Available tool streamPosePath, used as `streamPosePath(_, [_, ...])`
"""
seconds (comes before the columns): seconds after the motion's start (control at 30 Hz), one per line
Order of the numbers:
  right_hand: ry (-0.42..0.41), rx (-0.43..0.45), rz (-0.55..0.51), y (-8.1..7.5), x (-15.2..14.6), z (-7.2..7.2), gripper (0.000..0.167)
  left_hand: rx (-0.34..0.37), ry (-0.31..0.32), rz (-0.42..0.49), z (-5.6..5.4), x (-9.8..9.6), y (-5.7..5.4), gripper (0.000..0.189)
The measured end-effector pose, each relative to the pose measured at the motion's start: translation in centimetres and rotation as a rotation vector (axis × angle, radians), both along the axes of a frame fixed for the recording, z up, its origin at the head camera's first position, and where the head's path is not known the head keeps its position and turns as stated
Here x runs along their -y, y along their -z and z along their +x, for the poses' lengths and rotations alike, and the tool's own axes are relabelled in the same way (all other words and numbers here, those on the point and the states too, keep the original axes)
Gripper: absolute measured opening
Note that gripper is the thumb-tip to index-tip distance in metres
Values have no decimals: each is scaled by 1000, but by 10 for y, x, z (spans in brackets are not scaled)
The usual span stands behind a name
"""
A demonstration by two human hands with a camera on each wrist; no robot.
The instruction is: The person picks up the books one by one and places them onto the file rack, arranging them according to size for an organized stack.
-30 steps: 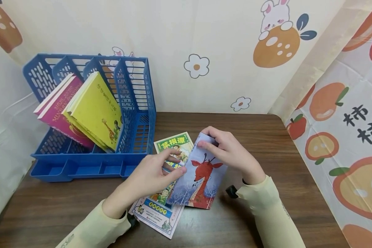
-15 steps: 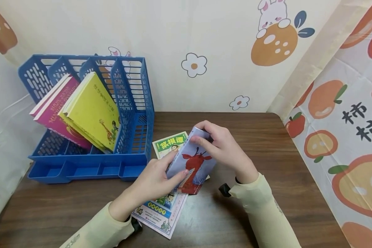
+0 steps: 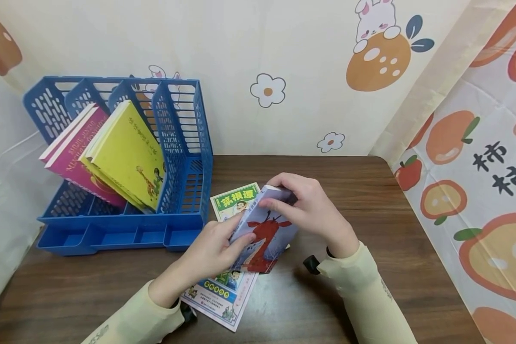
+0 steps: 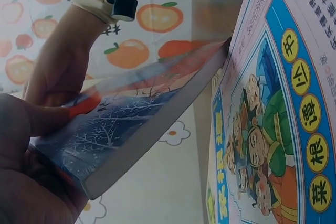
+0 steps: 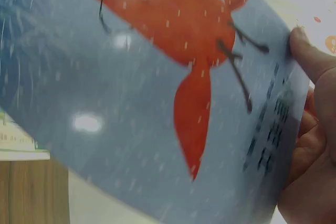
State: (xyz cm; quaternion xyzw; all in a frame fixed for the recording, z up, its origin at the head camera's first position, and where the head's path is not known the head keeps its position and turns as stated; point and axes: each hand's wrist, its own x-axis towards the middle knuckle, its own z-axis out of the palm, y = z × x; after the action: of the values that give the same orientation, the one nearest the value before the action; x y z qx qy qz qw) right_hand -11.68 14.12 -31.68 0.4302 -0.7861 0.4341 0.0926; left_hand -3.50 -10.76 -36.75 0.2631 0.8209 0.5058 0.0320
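"Brown wood-grain worktop (image 3: 348,191), cream printed backdrop (image 3: 309,57) behind. What do we measure from?"

"From the blue plastic rack (image 3: 124,219) with the slatted dividers. The glossy, pale blue-violet rectangular book with a red deer on its cover (image 3: 264,239) is held up to the rack's right, apart from it."

"Whose grip?"

"Both. The person's left hand (image 3: 217,246), on the rack side, grips the spine side, thumb on the cover. Their right hand (image 3: 307,205), farther from the rack, pinches the top end, thumb in front and fingers behind."

"And the long axis?"

"It runs away from the person, the far end veering off from the rack. The cover is tilted, not flat, and the spine faces the rack."

"So what does a move hang on?"

"That slant, I'd judge, and the left hand being the nearer one, between spine and rack."

"Anything underneath?"

"A green-and-white illustrated paper booklet (image 3: 217,301), flat on the worktop, right of the rack and reaching nearer the person, partly covered by the book. Whether the two touch, I can't tell."
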Motion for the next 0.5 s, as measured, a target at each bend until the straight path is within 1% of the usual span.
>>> streamPosePath(0.1, [9, 38, 22, 0, -6, -4, 25, -15, -1, 7, 0, 3, -2, 42])
streamPosePath(0.27, [37, 118, 28, 0, -16, -11, 23, -54, -31, 19, -2, 11, -6, 42])
streamPosePath(0.43, [79, 232, -26, 4, -25, -16, 30, -85, -53, 29, -4, 19, -12, 43])
streamPosePath(0.5, [77, 288, -53, 7, -27, -18, 34, -98, -64, 46, -5, 23, -14, 43])
